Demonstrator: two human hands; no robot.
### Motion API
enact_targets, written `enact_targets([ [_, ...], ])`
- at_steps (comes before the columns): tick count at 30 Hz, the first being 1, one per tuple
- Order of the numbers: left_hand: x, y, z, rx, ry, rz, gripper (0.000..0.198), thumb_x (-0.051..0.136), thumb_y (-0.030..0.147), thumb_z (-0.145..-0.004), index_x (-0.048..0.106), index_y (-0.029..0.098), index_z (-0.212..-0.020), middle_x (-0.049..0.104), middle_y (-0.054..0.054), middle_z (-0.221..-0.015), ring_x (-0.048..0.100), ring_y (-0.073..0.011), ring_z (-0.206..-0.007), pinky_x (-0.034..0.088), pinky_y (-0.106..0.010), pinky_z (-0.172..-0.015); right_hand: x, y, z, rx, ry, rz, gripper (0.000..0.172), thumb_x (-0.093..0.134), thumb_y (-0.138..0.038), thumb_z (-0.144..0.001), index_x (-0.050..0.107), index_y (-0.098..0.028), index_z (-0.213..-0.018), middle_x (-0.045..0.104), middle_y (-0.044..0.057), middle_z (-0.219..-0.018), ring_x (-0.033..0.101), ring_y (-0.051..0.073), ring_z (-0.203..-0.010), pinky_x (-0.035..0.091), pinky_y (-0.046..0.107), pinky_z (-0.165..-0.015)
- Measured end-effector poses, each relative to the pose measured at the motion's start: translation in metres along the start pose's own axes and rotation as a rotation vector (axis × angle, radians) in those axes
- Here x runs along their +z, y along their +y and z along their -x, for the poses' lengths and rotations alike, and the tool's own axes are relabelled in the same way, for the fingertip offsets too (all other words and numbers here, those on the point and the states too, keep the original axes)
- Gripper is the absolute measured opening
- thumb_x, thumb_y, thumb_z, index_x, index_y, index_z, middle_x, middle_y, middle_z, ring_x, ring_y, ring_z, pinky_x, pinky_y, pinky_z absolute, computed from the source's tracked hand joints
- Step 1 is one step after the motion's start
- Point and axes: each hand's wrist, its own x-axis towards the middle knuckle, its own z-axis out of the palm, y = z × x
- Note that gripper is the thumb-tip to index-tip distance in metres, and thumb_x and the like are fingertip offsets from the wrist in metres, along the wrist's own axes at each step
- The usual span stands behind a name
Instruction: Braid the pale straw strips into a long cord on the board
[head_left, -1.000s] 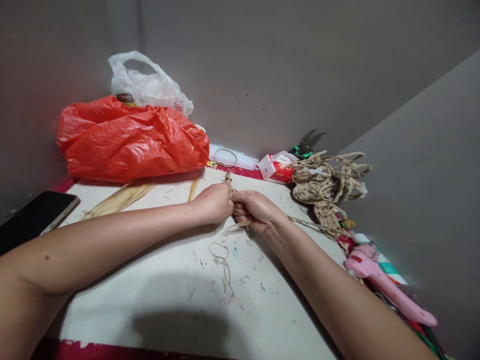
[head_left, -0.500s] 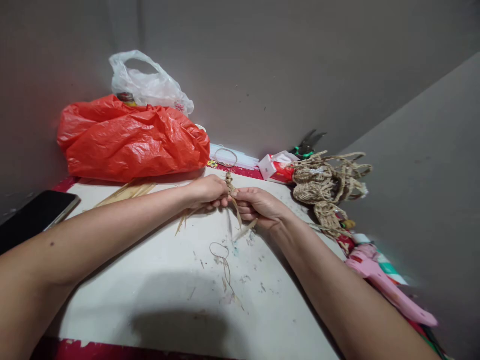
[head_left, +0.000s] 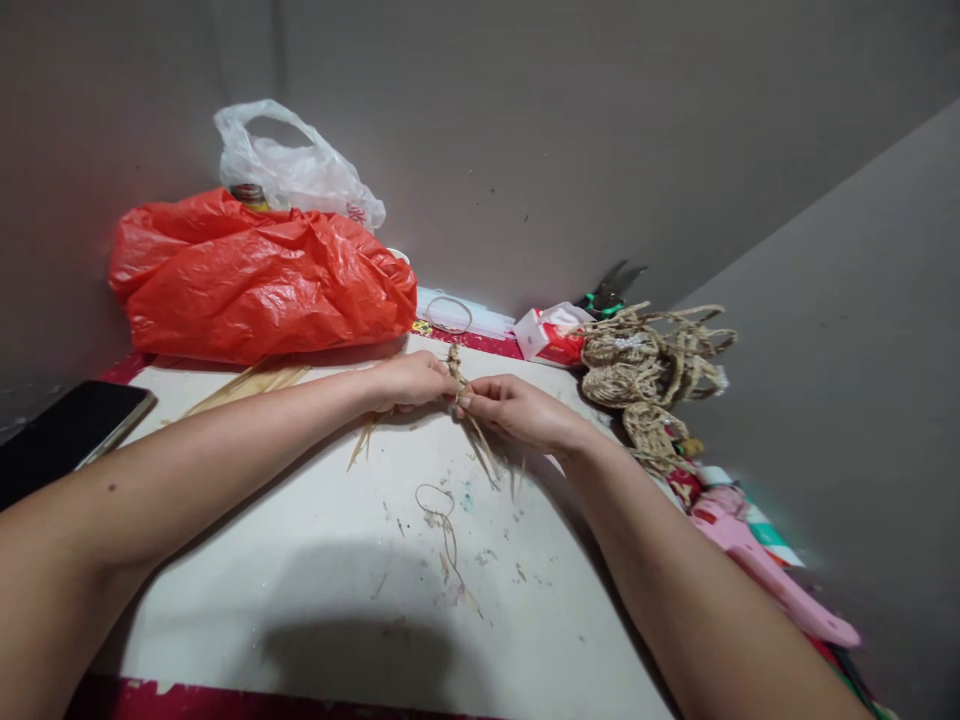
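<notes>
Over the far part of the white tabletop (head_left: 360, 530), my left hand (head_left: 412, 382) and my right hand (head_left: 514, 408) meet at a small braided piece of dry straw-like strips (head_left: 454, 360). The fingers of my left hand are closed on the piece from the left. My right hand pinches it just below the braid, thumb and forefinger together. Loose strip ends hang down between the hands toward the table, and more thin strips poke out below my left hand. The exact grip of the left fingertips is partly hidden.
A red plastic bag (head_left: 262, 285) and a white bag (head_left: 300, 160) stand at the back left, near flat pale strips (head_left: 247, 385) and a phone (head_left: 67, 435). Braided cord bundles (head_left: 645, 370), pruning shears (head_left: 611, 290) and a pink tool (head_left: 772, 570) line the right. A thin looped strand (head_left: 448, 520) lies in front.
My right hand has turned and its fingers have drawn in closer to my left hand at the braid. The hanging strip ends have shifted. The view has moved slightly.
</notes>
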Motion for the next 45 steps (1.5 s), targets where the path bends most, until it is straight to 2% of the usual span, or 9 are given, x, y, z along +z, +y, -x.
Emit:
enact_targets([
  [5,0.005,-0.003,-0.001,0.029,0.037,0.002,0.023,0.059,0.033,-0.071,0.050,0.017,-0.057,0.028,0.007,-0.038,0.021,-0.0044,-0.031,0.009,-0.023,-0.037,0.005,-0.001,0.002,-0.105,0.136,0.260,0.020,0.057,-0.031,-0.074,0.058,-0.014,-0.064,0.046,-0.002,-0.055,0.035,0.009,-0.051,0.027,0.022,-0.047],
  [13,0.007,0.005,0.007,-0.010,0.066,0.027,0.020,0.056,0.027,-0.073,0.049,0.017,-0.057,0.027,0.007,-0.035,0.021,-0.0056,-0.029,0.011,-0.023,-0.036,0.003,-0.024,0.015,-0.018,0.176,0.377,0.019,0.048,-0.025,-0.074,0.061,-0.014,-0.064,0.048,0.000,-0.055,0.038,0.011,-0.051,0.029,0.024,-0.049],
  [25,0.010,0.004,0.004,0.017,0.012,0.370,0.030,0.056,0.020,-0.073,0.036,0.018,-0.052,0.028,0.008,-0.036,0.020,-0.0038,-0.033,0.013,-0.022,-0.037,0.035,-0.028,0.020,-0.164,0.277,0.709,0.021,0.040,-0.018,-0.078,0.054,-0.016,-0.063,0.058,0.005,-0.062,0.046,0.014,-0.055,0.030,0.026,-0.054],
  [28,0.010,0.005,0.006,0.019,0.015,0.392,0.032,0.056,0.016,-0.074,0.034,0.018,-0.051,0.027,0.008,-0.034,0.021,-0.0037,-0.032,0.013,-0.022,-0.037,0.040,-0.033,0.029,-0.186,0.164,0.704,0.023,0.042,-0.018,-0.079,0.052,-0.017,-0.058,0.057,0.004,-0.058,0.044,0.012,-0.052,0.030,0.025,-0.052],
  [33,0.007,0.006,0.007,0.014,-0.014,0.409,0.035,0.054,0.016,-0.078,0.033,0.018,-0.050,0.025,0.008,-0.034,0.019,-0.0035,-0.031,0.011,-0.022,-0.038,0.019,-0.046,0.047,-0.067,-0.375,0.357,0.027,0.051,-0.036,-0.082,0.059,-0.016,-0.066,0.054,0.000,-0.049,0.045,0.010,-0.043,0.032,0.022,-0.045],
  [34,0.006,0.007,0.007,0.016,-0.015,0.411,0.035,0.054,0.016,-0.078,0.033,0.018,-0.050,0.025,0.008,-0.035,0.018,-0.0034,-0.031,0.012,-0.022,-0.038,0.012,-0.046,0.047,-0.068,-0.301,0.293,0.031,0.052,-0.041,-0.082,0.060,-0.015,-0.066,0.054,0.001,-0.048,0.046,0.010,-0.042,0.033,0.022,-0.044],
  [37,0.005,0.009,0.010,0.016,-0.019,0.406,0.035,0.054,0.015,-0.079,0.034,0.018,-0.051,0.024,0.008,-0.036,0.019,-0.0029,-0.032,0.012,-0.021,-0.039,-0.005,-0.037,0.036,-0.135,0.285,0.195,0.037,0.051,-0.047,-0.082,0.057,-0.015,-0.063,0.055,0.003,-0.050,0.047,0.010,-0.046,0.035,0.023,-0.046],
  [39,0.006,0.010,0.012,0.021,-0.023,0.407,0.035,0.053,0.014,-0.079,0.034,0.019,-0.051,0.024,0.007,-0.037,0.019,-0.0027,-0.033,0.012,-0.021,-0.040,-0.006,-0.027,0.023,-0.123,0.461,0.153,0.033,0.054,-0.045,-0.082,0.058,-0.016,-0.067,0.057,0.004,-0.058,0.049,0.011,-0.050,0.036,0.023,-0.047],
  [45,0.007,0.007,0.010,0.042,-0.034,0.362,0.027,0.052,0.019,-0.080,0.045,0.016,-0.054,0.026,0.007,-0.036,0.019,-0.0031,-0.032,0.011,-0.022,-0.040,0.012,-0.011,0.002,0.065,0.141,-0.175,0.035,0.051,-0.045,-0.083,0.052,-0.016,-0.062,0.037,-0.005,-0.043,0.025,0.004,-0.034,0.017,0.019,-0.033],
])
